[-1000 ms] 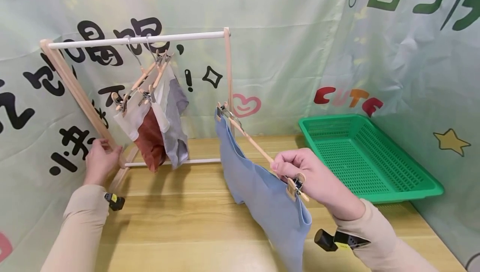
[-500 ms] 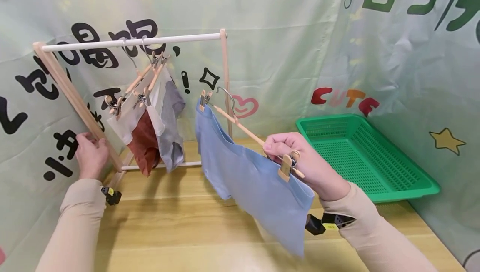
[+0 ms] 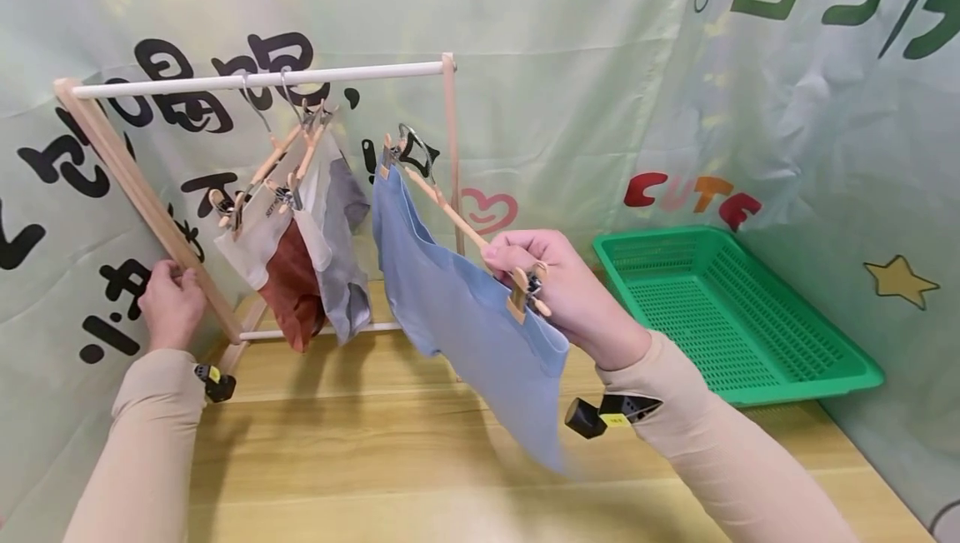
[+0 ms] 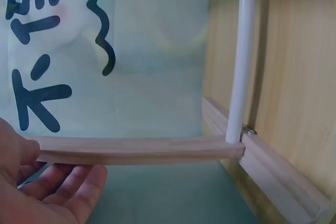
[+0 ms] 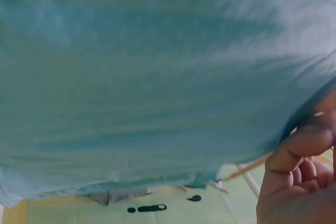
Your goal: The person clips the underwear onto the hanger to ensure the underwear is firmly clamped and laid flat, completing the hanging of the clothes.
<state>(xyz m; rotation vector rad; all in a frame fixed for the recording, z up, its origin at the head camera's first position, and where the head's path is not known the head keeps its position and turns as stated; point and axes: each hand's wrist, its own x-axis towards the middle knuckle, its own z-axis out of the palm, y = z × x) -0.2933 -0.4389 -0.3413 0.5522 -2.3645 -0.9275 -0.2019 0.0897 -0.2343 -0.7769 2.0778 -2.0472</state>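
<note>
My right hand (image 3: 555,289) pinches the wooden bar of a clip hanger (image 3: 454,216) near its right clip. Light blue underpants (image 3: 468,310) hang from the hanger's two clips, and in the right wrist view their blue cloth (image 5: 142,87) covers most of the picture. The metal hook (image 3: 417,147) points up, in front of the clothes rack's right post and below the white top rail (image 3: 360,73). My left hand (image 3: 171,303) holds the rack's left wooden post (image 3: 142,189) low down. In the left wrist view, thumb and fingers lie on either side of that post (image 4: 142,150).
Two clip hangers hang from the rail's left half, bearing white-and-rust underpants (image 3: 294,285) and grey-and-white ones (image 3: 345,235). A green plastic basket (image 3: 840,351) stands on the wooden table (image 3: 337,451) at the right. A printed cloth (image 3: 540,43) hangs behind.
My right hand has carried the hanger and blue underpants left and up toward the rack, with the hook now turned upward. My left hand stays at the left post.
</note>
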